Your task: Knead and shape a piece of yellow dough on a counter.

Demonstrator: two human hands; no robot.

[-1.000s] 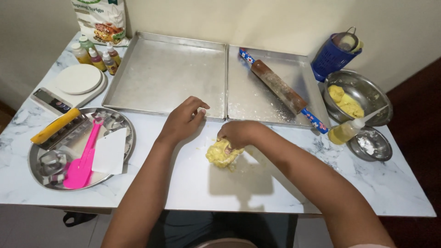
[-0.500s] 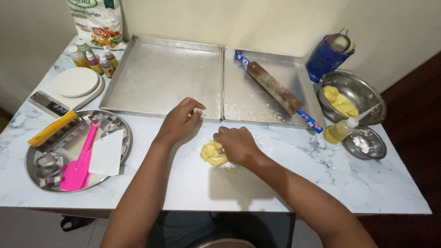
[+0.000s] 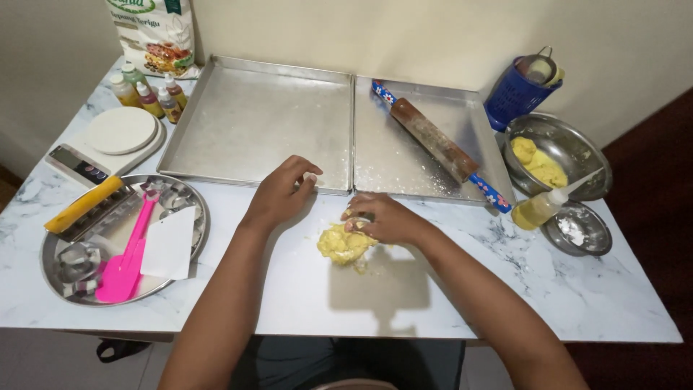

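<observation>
Marble table point(image 3: 433, 303) carries two trays point(image 3: 253, 123), one holding a rolling pin point(image 3: 433, 141); bowl point(image 3: 577, 155) holds dough. Right hand point(image 3: 382, 218) presses flat on dough lump point(image 3: 343, 245); left hand point(image 3: 281, 191) rests loosely curled, empty

Bright, even light from overhead; soft boxy shadow on white marble tabletop point(image 3: 404, 310) at 6 o'clock, slight wide-angle bend at edges, focus sharp.
</observation>
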